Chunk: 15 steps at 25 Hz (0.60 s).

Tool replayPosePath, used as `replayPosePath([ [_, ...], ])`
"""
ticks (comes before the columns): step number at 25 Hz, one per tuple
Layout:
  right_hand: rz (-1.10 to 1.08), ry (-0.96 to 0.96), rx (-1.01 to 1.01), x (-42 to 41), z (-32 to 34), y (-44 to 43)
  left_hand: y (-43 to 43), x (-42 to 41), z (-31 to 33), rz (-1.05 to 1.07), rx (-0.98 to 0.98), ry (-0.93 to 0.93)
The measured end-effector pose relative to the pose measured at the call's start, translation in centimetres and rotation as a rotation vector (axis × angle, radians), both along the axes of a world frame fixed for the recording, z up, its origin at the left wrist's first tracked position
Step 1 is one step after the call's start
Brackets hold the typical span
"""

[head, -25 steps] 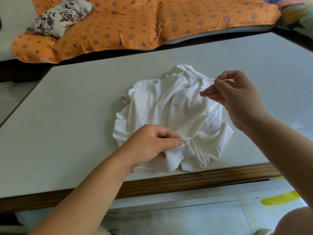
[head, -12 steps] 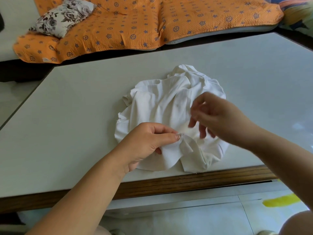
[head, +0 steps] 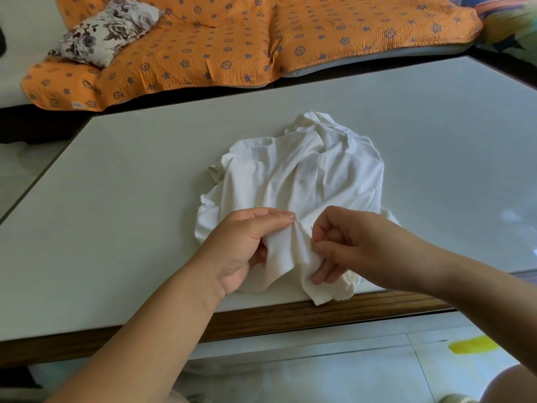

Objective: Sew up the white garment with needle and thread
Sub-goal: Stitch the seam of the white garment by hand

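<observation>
The white garment (head: 299, 175) is lying crumpled on the table (head: 130, 228), close to its near edge and a little right of the middle, with one flap reaching over the wooden rim. The left hand (head: 247, 248) is pinching up a fold of the cloth between thumb and curled fingers. Just beside it, the right hand (head: 360, 245) is gripping the needle (head: 312, 231) between thumb and forefinger at that fold, its lower fingers resting on the cloth. An orange blanket (head: 232, 39) and a flowered pillow (head: 107, 30) are lying beyond the far edge.
</observation>
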State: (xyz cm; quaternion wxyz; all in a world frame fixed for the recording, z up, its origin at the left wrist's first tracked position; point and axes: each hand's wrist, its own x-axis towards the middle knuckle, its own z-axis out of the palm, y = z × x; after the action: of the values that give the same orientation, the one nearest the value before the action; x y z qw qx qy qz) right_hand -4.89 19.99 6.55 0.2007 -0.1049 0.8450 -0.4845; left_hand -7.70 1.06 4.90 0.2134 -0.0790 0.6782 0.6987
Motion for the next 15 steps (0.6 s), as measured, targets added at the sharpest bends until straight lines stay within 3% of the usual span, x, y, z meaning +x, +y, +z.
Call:
replayPosePath([
  [8,-0.110,-0.052,-0.134,-0.3,-0.1,0.6,-0.4,-0.1,0.2,-0.126,-0.029,0.035],
  [11,-0.247,-0.076,-0.148,-0.9,-0.1,0.8,-0.4,0.0,0.3,-0.149,-0.037,0.046],
  [13,-0.383,-0.135,-0.350,-1.9,0.2,1.5,-0.4,0.0,0.4,-0.184,-0.057,0.057],
  [15,-0.517,-0.243,-0.689,-3.4,0.6,2.6,-0.5,0.1,0.6,-0.226,-0.080,0.056],
])
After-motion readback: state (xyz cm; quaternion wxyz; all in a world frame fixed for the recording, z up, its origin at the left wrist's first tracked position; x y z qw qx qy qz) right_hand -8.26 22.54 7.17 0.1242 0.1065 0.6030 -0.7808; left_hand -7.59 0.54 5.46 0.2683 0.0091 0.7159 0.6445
